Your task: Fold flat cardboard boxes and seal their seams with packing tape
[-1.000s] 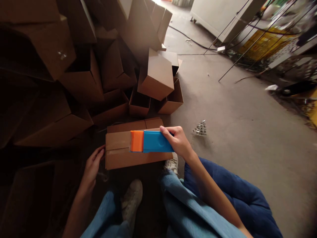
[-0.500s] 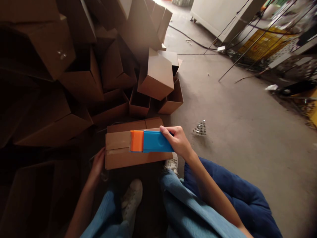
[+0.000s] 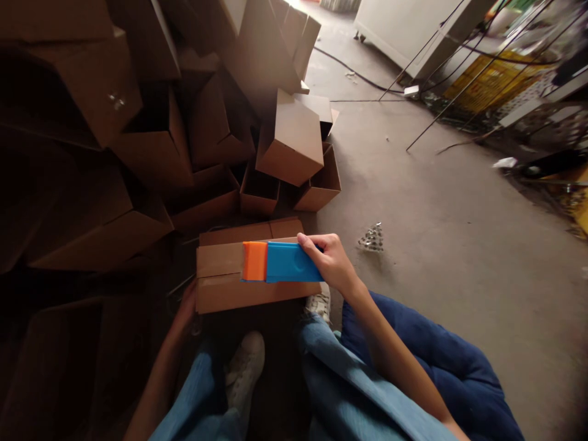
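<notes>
A closed brown cardboard box lies on the floor between my knees. My right hand is shut on a blue and orange tape dispenser, which rests flat along the box's top seam. My left hand sits low against the box's left end, in shadow; most of its fingers are hidden behind the box edge.
A tall heap of brown cardboard boxes fills the left and back. A crumpled bit of silvery wrap lies on the concrete floor to the right. A blue cushion is under my right leg. Cables and a white cabinet stand far right.
My left hand has slid down along the box's left end, from its upper corner to lower and partly behind it. The right hand and tape dispenser have stayed in place.
</notes>
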The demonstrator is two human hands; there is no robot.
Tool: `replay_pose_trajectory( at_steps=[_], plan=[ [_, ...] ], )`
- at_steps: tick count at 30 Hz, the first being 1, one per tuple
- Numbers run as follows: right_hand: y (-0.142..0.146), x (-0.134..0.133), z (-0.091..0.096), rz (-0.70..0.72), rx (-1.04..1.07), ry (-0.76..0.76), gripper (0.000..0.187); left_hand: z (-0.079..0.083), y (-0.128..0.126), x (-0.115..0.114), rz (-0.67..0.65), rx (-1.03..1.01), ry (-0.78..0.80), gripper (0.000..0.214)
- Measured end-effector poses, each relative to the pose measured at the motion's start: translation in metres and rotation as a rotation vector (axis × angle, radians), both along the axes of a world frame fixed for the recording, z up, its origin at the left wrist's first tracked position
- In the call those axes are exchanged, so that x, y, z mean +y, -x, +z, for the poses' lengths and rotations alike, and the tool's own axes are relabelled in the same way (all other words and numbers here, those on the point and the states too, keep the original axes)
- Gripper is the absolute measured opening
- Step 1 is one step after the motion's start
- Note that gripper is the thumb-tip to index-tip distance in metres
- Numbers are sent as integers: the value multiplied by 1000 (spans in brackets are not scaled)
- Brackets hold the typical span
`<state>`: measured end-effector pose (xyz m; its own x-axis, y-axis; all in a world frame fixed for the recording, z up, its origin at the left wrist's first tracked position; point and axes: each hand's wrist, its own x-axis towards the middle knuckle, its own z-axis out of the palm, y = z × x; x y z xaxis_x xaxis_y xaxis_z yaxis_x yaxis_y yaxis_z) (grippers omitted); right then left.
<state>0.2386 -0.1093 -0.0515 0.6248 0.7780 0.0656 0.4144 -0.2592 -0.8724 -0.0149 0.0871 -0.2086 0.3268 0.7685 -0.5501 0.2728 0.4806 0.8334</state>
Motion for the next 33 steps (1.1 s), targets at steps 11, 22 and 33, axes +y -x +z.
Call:
replay_pose_trajectory(
  at_steps=[11, 22, 33],
  plan=[
    [0, 0, 0, 5, -3, -6, 56, 31, 6, 5, 48, 58, -226, 55],
    [0, 0, 1, 0, -13, 13, 57, 33, 1, 0, -11, 81, -231, 48],
    [0, -1, -1, 6, -7, 12, 57, 39, -13, 22, 10, 68, -193, 47]
  ],
)
